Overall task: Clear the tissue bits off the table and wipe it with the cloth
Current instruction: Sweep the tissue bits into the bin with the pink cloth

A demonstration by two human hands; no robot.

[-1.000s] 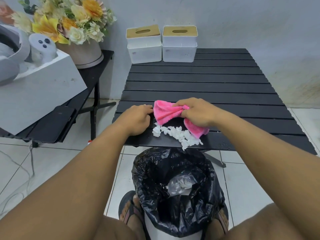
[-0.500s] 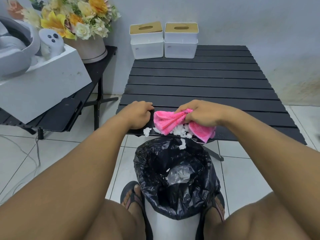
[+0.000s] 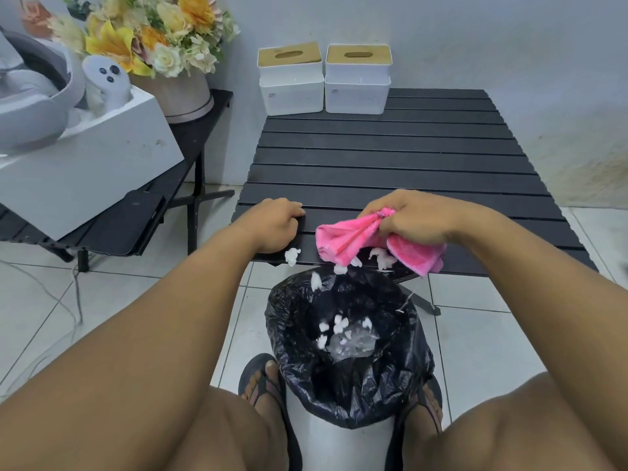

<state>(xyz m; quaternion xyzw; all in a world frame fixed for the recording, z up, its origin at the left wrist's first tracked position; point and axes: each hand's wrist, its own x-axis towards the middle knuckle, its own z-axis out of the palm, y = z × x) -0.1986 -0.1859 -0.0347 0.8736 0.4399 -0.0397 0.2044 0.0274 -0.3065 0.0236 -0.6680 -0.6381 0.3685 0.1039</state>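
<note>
My right hand (image 3: 416, 217) grips a bunched pink cloth (image 3: 346, 241) at the near edge of the black slatted table (image 3: 373, 158). A few white tissue bits (image 3: 380, 258) lie under the cloth at the edge, and one clump (image 3: 291, 255) sits beside my left hand (image 3: 277, 226). That hand rests as a loose fist on the table's near left corner and holds nothing. Directly below the edge stands a white bin lined with a black bag (image 3: 346, 345); several tissue bits (image 3: 334, 329) lie inside it, and one bit (image 3: 316, 281) is at its rim.
Two white tissue boxes (image 3: 324, 79) with tan lids stand at the table's far edge against the wall. To the left, a black side table (image 3: 193, 137) carries a flower pot (image 3: 176, 96), a white box (image 3: 85, 164) with a headset and controller, and a dark tablet (image 3: 136, 219). My sandalled feet flank the bin.
My right hand has swept the cloth toward the near edge, pushing most tissue bits off the table into the bin. My left hand stayed at the corner.
</note>
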